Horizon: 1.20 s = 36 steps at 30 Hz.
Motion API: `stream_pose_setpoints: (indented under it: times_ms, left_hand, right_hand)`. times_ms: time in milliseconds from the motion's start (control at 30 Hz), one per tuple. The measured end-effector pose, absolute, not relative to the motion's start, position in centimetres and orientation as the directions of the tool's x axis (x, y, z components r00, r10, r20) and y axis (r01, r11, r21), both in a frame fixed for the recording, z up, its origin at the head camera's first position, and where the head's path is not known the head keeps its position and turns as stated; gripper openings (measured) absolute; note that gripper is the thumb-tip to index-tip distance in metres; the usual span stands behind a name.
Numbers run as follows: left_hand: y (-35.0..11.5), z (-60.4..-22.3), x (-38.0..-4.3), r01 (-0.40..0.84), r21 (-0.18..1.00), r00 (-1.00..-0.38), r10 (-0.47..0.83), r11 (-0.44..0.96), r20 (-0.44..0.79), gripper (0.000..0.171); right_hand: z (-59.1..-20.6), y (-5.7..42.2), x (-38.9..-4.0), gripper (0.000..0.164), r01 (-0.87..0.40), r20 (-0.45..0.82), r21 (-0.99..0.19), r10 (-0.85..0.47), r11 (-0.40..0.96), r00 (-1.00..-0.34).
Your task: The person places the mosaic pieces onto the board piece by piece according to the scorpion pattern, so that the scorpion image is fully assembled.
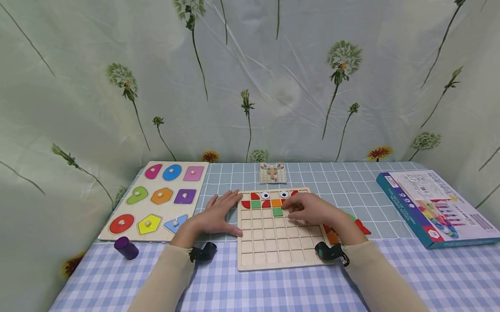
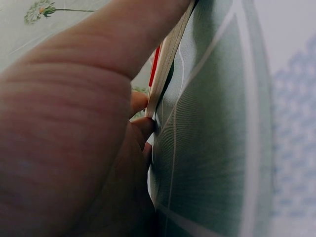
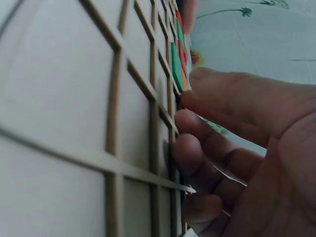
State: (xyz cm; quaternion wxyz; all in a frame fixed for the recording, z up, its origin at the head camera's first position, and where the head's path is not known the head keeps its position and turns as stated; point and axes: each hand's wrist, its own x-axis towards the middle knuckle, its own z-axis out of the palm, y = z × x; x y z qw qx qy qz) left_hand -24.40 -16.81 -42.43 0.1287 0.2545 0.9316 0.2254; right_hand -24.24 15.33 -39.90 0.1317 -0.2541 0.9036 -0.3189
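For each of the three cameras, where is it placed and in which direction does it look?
Head: worn on the head, looking forward and down at the table; shows both forearms, the left hand and the right hand at the grid board.
Left wrist: beside the left hand, looking along the board's edge; the palm fills the picture.
Right wrist: low over the grid board, looking across it; curled fingers show.
Shared: all three show the grid board.

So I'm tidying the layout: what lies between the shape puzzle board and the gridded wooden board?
In the head view, the left hand rests flat on the checked tablecloth between the shape puzzle board and the gridded wooden board.
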Motion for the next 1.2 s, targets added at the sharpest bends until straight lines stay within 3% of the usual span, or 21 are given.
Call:
stream_pose_setpoints:
  times_ms: [733,1200]
  left_hand:
    - [-16.7,-42.5,-24.4,0.417,0.477,-0.840,0.529,0.774,-0.124,0.111]
    - [-16.9,-42.6,-24.5,0.417,0.471,-0.838,0.529,0.777,-0.130,0.111]
  right_hand:
    - [-40.2,14.2,-24.1,0.019,-0.353,-0.064,-0.657,-0.516,0.666,-0.854]
    - [-40.9,13.0,-24.0,0.012,-0.382,0.056,-0.670,-0.470,0.637,-0.881]
